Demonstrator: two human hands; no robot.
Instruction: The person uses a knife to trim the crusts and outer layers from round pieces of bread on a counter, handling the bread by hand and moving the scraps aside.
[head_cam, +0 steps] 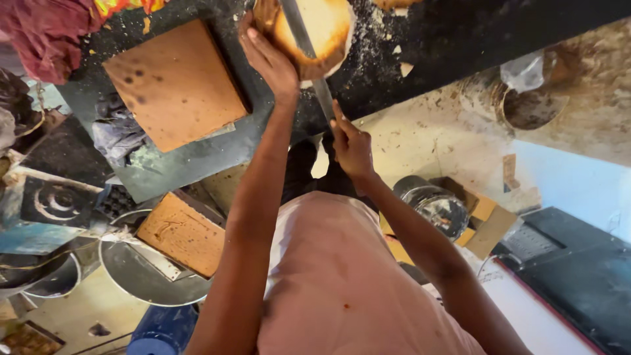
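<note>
Two hands at work on one round cake (315, 29), which sits on the dark table (453, 33) at the top of your view. Your left hand (268, 59) lies flat against the cake's left side, fingers spread over its browned edge, steadying it rather than closing on it. Your right hand (351, 146) is clenched around the handle of a long knife (303, 39), its blade lying across the top of the cake.

Progress, judged from how things lie: the blade is on the cake, but you cannot tell how deep it sits. The cake looks whole in outline, with a browned rim left on, so most of the cutting seems left to do. Crumbs (394, 39) scattered on the table beside it suggest some trimming is done.

Also present: one square brown slab (174, 82) on the table to the left, well apart from the cake; a second slab (181, 231) lower down; one round metal tin (437, 207) near your right forearm.
</note>
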